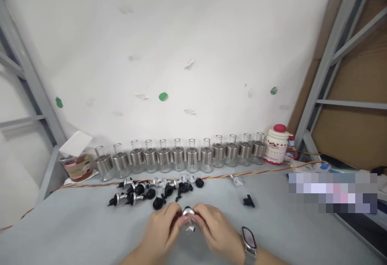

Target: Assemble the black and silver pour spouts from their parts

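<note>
My left hand (165, 226) and my right hand (213, 224) pinch one bottle pourer top (189, 212) between thumbs and fingers, low in the middle of the head view. It has a silver collar, a black part at its far side and a small clear or whitish piece towards me. My fingers cover part of its sides. Beyond my left hand lie several loose silver-and-black pourer tops (135, 198) and a black round cap (157, 203). To the right, past my right hand, are a black plastic piece (248, 201) and a clear plastic piece (237, 181).
A row of several glass bottles with steel sleeves (164, 157) stands along the wall. A plastic tub (79, 169) is at its left end, a white jar with a red lid (276, 146) at its right. A twisted red-yellow wire (223, 176) crosses the grey table (90, 224).
</note>
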### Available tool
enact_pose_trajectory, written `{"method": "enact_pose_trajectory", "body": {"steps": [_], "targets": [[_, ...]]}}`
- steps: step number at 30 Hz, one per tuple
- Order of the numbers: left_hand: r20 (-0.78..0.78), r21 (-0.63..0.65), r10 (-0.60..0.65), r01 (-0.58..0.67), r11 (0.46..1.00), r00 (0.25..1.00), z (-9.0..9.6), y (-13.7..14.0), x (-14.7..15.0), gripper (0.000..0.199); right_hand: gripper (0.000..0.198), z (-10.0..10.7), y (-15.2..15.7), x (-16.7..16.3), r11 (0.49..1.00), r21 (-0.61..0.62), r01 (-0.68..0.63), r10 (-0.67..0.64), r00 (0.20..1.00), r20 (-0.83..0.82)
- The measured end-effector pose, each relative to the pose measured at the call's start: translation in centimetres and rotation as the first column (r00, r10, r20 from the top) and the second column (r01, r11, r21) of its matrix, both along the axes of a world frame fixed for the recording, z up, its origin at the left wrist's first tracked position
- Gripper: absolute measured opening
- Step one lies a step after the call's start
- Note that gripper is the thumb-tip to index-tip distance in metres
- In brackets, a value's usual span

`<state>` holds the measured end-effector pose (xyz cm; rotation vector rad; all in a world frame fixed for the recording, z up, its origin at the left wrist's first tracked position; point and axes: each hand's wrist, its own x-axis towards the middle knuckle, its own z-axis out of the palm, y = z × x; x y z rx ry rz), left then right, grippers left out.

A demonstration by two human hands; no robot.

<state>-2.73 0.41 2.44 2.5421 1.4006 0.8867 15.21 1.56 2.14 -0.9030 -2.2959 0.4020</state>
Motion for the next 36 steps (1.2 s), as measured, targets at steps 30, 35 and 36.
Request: {"method": "enact_pose_trajectory", "body": {"steps": [30, 35, 36], "targets": [[0.374, -0.406, 0.007, 0.157, 0.9, 0.928, -1.5, -0.7, 1.8, 0.029, 0.035, -1.0, 0.4, -0.5, 0.989, -0.015, 0.149, -0.149, 0.988, 0.027], [0.462, -0.41, 0.022, 0.192, 0.892, 0.887, -1.8, -1.2, 2.2, 0.029, 0.033, -0.8, 0.1, -0.6, 0.991, -0.107, 0.085, -0.092, 0.994, -0.063], [0.464, -0.402, 0.024, 0.186, 0.896, 0.885, -1.7, -1.3, 2.2, 0.029, 0.033, -0.7, 0.1, -0.6, 0.988, -0.137, 0.075, -0.087, 0.993, -0.084]]}}
